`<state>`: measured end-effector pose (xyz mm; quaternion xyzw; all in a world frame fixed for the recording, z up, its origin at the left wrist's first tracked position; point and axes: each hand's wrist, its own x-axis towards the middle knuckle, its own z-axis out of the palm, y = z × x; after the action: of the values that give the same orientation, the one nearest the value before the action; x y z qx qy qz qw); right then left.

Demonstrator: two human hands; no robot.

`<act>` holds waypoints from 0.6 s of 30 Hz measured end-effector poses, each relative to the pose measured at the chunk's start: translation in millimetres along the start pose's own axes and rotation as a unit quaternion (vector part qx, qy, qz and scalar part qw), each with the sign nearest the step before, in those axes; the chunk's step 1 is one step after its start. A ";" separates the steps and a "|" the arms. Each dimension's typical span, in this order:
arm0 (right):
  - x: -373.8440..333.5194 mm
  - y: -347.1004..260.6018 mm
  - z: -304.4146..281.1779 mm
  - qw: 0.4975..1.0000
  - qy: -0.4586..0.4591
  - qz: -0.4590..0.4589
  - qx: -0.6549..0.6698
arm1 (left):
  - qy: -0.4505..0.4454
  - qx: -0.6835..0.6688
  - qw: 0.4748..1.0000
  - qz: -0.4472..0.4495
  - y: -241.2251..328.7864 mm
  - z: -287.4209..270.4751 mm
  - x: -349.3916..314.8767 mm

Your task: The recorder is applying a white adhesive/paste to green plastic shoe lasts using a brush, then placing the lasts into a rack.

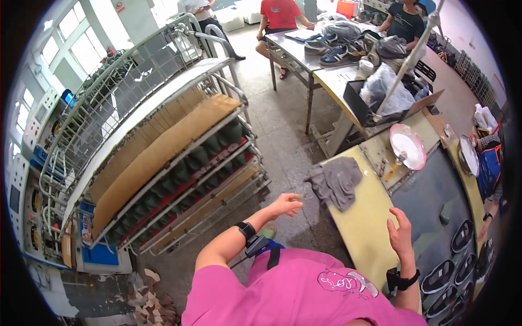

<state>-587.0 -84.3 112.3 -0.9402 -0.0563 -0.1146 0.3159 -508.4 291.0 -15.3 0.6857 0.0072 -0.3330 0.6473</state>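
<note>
I am seeing my left hand (285, 205) hovering released over the floor near the grey cloth (335, 182), right hand (401, 234) lifting open-fingered above the yellow surface (364, 223), black soles (451, 280) lying right.

Daylight comes through tall windows (76, 41) at upper left onto a grey concrete floor (283, 141). A wheeled metal rack (163, 141) of brown boards stands on the left, a steel table (296, 54) at the back, and a yellow-edged tabletop (364, 217) on the right.
</note>
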 end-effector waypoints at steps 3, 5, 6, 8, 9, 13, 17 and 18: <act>49.6 -40.8 45.3 0.997 -0.043 -0.033 0.059 | 0.172 -0.063 0.983 0.028 -19.7 -69.1 -0.4; 73.3 -71.6 79.0 0.984 -0.131 -0.076 0.097 | 0.288 -0.063 0.955 0.039 -24.9 -113.9 -1.2; 90.0 -93.9 95.8 0.976 -0.158 -0.099 0.114 | 0.374 0.057 0.923 0.072 -23.7 -141.0 -3.3; 118.1 -110.6 140.6 0.965 -0.187 -0.131 0.127 | 0.504 0.127 0.842 0.149 -2.4 -171.9 -4.6; 130.7 -128.0 172.5 0.955 -0.220 -0.131 0.150 | 0.598 0.187 0.760 0.172 -30.3 -209.8 -1.9; 186.9 -140.4 289.8 0.932 -0.279 -0.036 0.228 | 0.477 0.231 0.848 0.015 41.2 -239.8 -4.8; 240.9 -174.3 397.7 0.936 -0.259 -0.028 0.236 | 0.632 0.274 0.716 0.116 -28.0 -287.9 52.4; 254.9 -179.9 412.3 0.949 -0.217 -0.034 0.224 | 0.626 0.274 0.720 0.121 -21.9 -292.7 59.5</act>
<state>-298.3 317.3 -38.3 -0.8450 -0.1794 0.0976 0.4943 -340.7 530.7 -79.8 0.8801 0.2367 0.2659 0.3141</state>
